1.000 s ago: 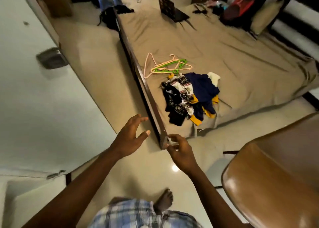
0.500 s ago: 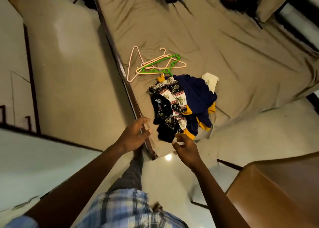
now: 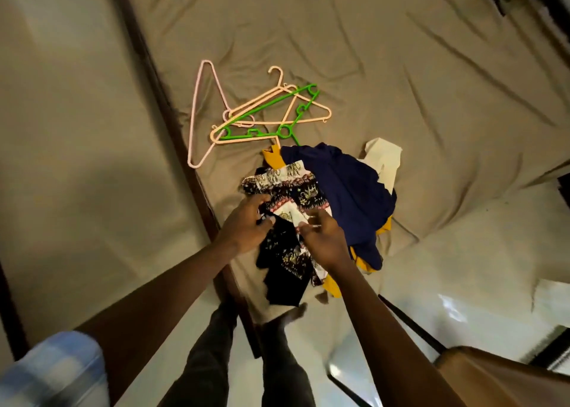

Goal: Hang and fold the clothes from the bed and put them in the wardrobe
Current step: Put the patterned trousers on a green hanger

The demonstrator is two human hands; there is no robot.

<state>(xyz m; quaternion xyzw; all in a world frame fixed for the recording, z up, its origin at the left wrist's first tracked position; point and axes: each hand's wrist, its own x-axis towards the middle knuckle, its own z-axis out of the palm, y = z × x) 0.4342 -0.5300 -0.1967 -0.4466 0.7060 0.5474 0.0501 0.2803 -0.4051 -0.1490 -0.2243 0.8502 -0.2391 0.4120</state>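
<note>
A heap of clothes lies at the near corner of the bed [image 3: 354, 52]: a black and white patterned garment [image 3: 287, 252], a navy garment [image 3: 348, 184], yellow cloth [image 3: 273, 157] and a white piece [image 3: 384, 160]. My left hand [image 3: 243, 224] grips the patterned garment at its left edge. My right hand [image 3: 324, 237] pinches the same garment just to the right. Several plastic hangers, pink, peach and a green hanger [image 3: 271, 117], lie beyond the heap.
The dark wooden bed frame [image 3: 172, 113] runs along the bed's left side, with shiny floor [image 3: 77, 129] beyond it. A brown chair [image 3: 499, 379] stands at the lower right. My legs [image 3: 246, 360] are at the bed's corner.
I have stepped up to the bed. Both hands moved forward from the bed's corner onto the clothes heap and took hold of the patterned garment.
</note>
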